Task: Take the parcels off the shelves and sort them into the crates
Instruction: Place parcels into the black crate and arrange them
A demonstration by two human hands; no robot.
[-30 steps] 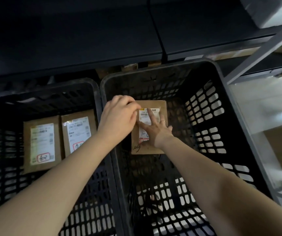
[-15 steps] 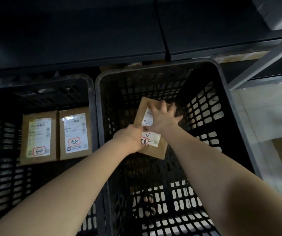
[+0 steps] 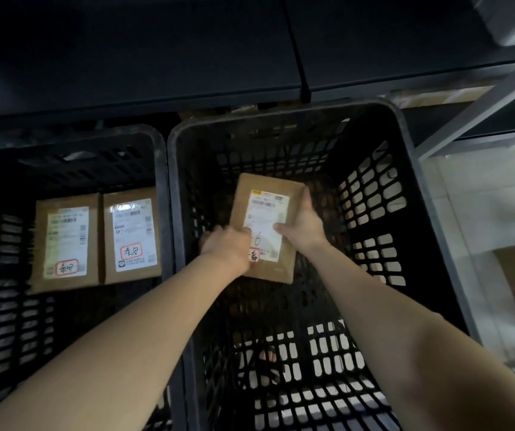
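A parcel sorting depot is indicated by dark metal shelves (image 3: 156,51), black slatted crates (image 3: 405,188) and labelled cardboard parcels (image 3: 131,234).

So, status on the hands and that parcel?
Left hand, right hand both hold the brown parcel inside the right crate. Two other parcels in the left crate. Nothing in the way.

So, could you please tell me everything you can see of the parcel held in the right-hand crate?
The parcel is a flat, rectangular brown cardboard package, face up and slightly skewed, low inside the black slatted crate. A white shipping label with barcodes, handwriting and a red-ringed stamp covers much of its top. The left hand grips its near-left edge, the right hand its right edge. Whether it rests on the crate floor cannot be told.
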